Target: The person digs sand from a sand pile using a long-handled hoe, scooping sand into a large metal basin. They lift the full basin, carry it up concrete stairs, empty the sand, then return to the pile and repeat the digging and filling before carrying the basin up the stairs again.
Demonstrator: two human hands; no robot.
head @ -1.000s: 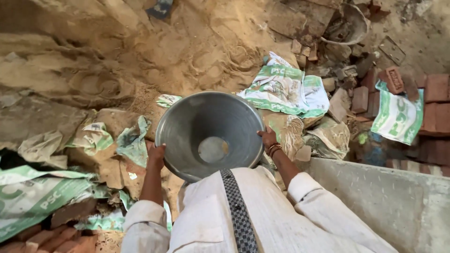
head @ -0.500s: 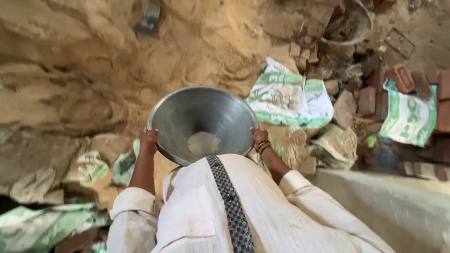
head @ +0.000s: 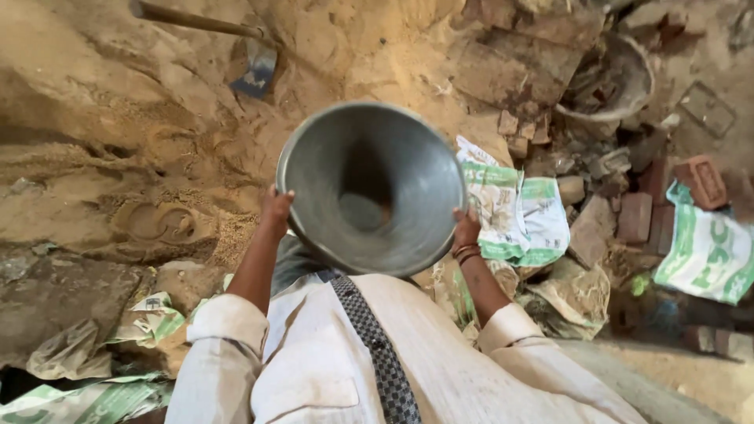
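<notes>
One empty metal pan (head: 373, 188) was held out over the sandy ground (head: 118, 157), tilted toward the chest. Its rim was gripped by two hands, left hand (head: 276, 210) and right hand (head: 466, 231) on opposite sides, arms half bent.

One metal pan (head: 373, 188), perhaps three sacks (head: 514, 212), one shovel (head: 236, 47).

This is a building site, outdoors on bare ground. A heap of loose sand (head: 157, 157) fills the left side, with a long-handled hoe (head: 255, 67) lying on it. Red bricks (head: 636, 216) and broken rubble lie scattered to the right among crumpled green-and-white cement sacks (head: 514, 212). A dirty mortar pan (head: 609, 78) sits among the debris at the top right.
</notes>
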